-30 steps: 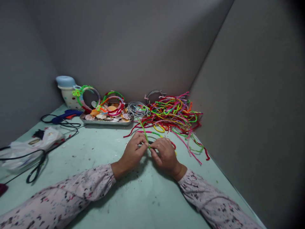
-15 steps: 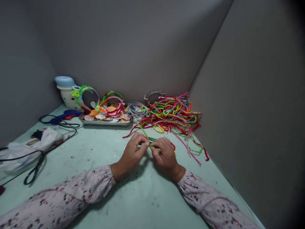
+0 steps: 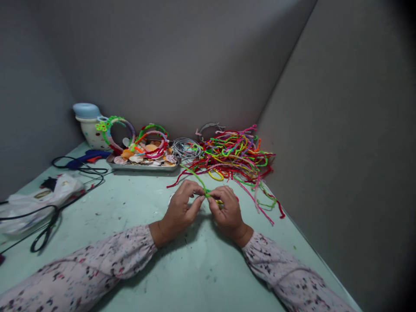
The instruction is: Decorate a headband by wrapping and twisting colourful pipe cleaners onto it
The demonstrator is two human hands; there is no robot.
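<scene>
Over the middle of the table, both hands meet at a bright green pipe cleaner (image 3: 196,176), whose loose end sticks up and away to the left. My left hand (image 3: 182,208) is closed, thumb and forefinger pinched at the pipe cleaner where it bends. Pressed close beside it, my right hand (image 3: 227,212) pinches a ring wrapped in coloured pipe cleaner (image 3: 219,202). Green, yellow and red parts of that ring show behind the right fingers; the rest is hidden by the hand. The green strand crosses the ring between the fingertips.
A metal tray (image 3: 143,167) of shells, with wrapped hoops (image 3: 121,134) on it, stands at the back. Beside it lie coiled grey wire (image 3: 186,148) and a heap of pipe cleaners (image 3: 234,151). Leftward are a cup (image 3: 89,128), black cable (image 3: 56,212), glue gun (image 3: 86,159) and plastic bag (image 3: 42,201).
The fingertips have shifted slightly at the crossing, and the green pipe cleaner now bends around the ring there. Its loose end has swung a little left. My right hand still grips the ring.
</scene>
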